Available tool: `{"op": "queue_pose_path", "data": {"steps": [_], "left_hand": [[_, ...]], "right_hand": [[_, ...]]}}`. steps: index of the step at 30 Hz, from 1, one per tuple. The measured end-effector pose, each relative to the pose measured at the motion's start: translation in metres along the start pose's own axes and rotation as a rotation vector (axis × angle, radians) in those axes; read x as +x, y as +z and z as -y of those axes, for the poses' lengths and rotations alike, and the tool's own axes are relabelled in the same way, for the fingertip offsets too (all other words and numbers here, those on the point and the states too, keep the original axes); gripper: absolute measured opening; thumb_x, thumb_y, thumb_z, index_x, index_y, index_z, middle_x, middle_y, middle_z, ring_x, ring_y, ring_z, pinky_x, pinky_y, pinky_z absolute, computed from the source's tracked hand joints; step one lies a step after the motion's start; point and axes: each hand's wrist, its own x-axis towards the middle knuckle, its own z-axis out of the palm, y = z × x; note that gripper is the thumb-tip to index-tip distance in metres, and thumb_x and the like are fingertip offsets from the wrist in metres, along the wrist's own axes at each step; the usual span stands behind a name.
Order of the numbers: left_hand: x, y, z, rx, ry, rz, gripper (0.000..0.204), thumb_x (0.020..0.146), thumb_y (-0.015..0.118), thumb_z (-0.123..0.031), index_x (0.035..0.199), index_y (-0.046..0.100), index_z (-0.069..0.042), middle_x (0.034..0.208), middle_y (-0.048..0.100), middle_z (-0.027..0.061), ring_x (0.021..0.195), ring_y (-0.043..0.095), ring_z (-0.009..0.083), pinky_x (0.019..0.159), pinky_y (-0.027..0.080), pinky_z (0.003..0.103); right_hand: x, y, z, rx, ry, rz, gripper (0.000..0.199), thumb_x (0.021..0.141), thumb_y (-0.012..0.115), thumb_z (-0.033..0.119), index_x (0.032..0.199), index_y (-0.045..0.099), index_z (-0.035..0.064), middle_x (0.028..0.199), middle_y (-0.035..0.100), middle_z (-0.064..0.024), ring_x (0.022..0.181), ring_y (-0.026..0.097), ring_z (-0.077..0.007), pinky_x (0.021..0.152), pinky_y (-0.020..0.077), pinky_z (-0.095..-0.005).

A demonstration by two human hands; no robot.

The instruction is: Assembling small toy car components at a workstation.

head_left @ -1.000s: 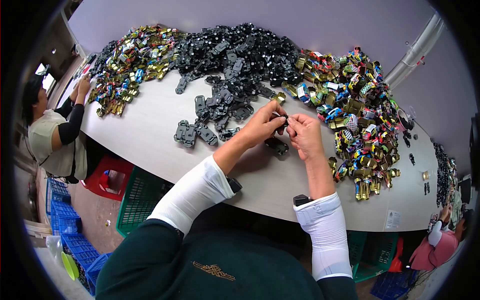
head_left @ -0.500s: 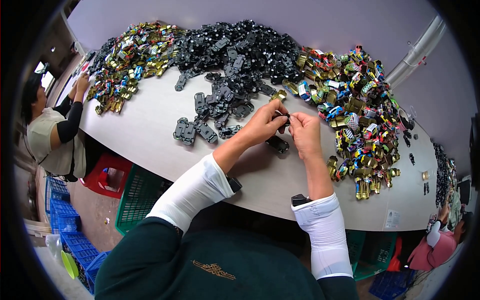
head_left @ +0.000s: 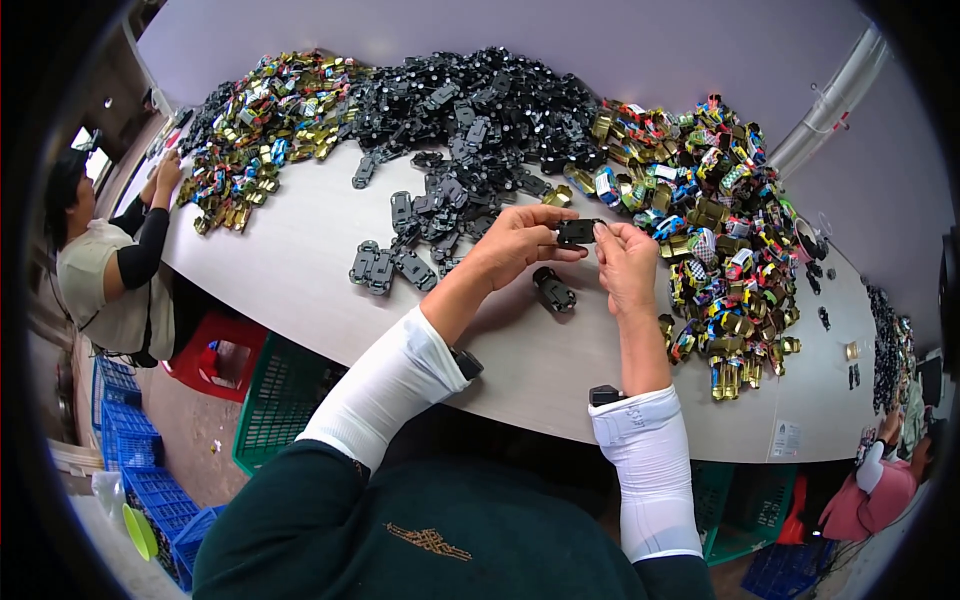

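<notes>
A black chassis (head_left: 577, 231) sits above the table (head_left: 300, 250), pinched between the left hand (head_left: 520, 243) and right hand (head_left: 625, 265), lifted slightly since a second ago. Another chassis (head_left: 553, 289) lies just below. Far behind is a black pile (head_left: 480, 110), colourful car shells (head_left: 720, 200) to the right. A green crate (head_left: 280, 400) stands under the table's near edge.

label: white paper rectangle (head_left: 787, 438) | table's (head_left: 300, 250) near right edge

The black toy car chassis (head_left: 577, 231) looks matt plastic, like the black chassis heap (head_left: 480, 110). The coloured toy car bodies (head_left: 715, 215) shine glossy, metallic. The counter (head_left: 300, 250) is smooth, pale laminate.
</notes>
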Motion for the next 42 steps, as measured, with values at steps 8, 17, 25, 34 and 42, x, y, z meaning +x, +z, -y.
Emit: {"op": "queue_pose_path", "data": {"steps": [8, 17, 25, 34, 42], "left_hand": [[0.0, 0.001, -0.001, -0.014, 0.015, -0.013, 0.039, 0.082, 0.04, 0.01, 0.12, 0.047, 0.016, 0.11, 0.059, 0.0236, 0.098, 0.064, 0.0342, 0.091, 0.053, 0.035], [0.001, 0.003, 0.003, 0.127, 0.068, -0.056, 0.04, 0.081, 0.037, 0.011, 0.119, 0.049, 0.016, 0.108, 0.06, 0.0217, 0.094, 0.066, 0.032, 0.088, 0.055, 0.033], [0.004, 0.004, 0.007, 0.16, 0.089, -0.12, 0.037, 0.079, 0.037, 0.01, 0.113, 0.051, 0.018, 0.102, 0.061, 0.0206, 0.084, 0.068, 0.0275, 0.079, 0.057, 0.028], [0.002, 0.0, 0.002, 0.246, 0.076, -0.07, 0.026, 0.089, 0.054, -0.002, 0.112, 0.056, 0.009, 0.098, 0.064, 0.0145, 0.085, 0.067, 0.0229, 0.076, 0.057, 0.032], [0.001, -0.007, -0.013, 0.11, 0.248, -0.458, 0.015, 0.093, 0.05, -0.017, 0.09, 0.059, -0.005, 0.075, 0.059, 0.0035, 0.061, 0.058, 0.0135, 0.053, 0.048, 0.027]], "right_hand": [[0.005, 0.003, -0.009, -0.126, -0.167, -0.028, 0.015, 0.09, 0.062, 0.014, 0.083, 0.06, 0.0007, 0.056, 0.049, 0.0045, 0.041, 0.035, -0.0008, 0.035, 0.0234, -0.018], [0.0, 0.004, -0.005, -0.166, -0.176, -0.037, 0.017, 0.089, 0.061, 0.012, 0.08, 0.063, -0.0027, 0.057, 0.053, 0.0028, 0.05, 0.04, -0.0024, 0.044, 0.0296, -0.022], [0.002, 0.002, -0.009, -0.187, -0.21, -0.014, 0.016, 0.088, 0.061, 0.011, 0.079, 0.063, -0.0019, 0.057, 0.053, 0.003, 0.05, 0.04, -0.0021, 0.045, 0.0293, -0.0218], [0.002, 0.003, -0.007, -0.002, -0.086, -0.035, 0.014, 0.087, 0.063, 0.01, 0.083, 0.064, -0.0023, 0.059, 0.052, 0.0042, 0.05, 0.039, -0.0016, 0.045, 0.0278, -0.0197], [0.002, -0.001, -0.005, -0.289, -0.176, -0.008, 0.017, 0.077, 0.073, 0.01, 0.084, 0.064, -0.0024, 0.056, 0.053, 0.004, 0.048, 0.041, -0.0016, 0.044, 0.0303, -0.0203]]}}
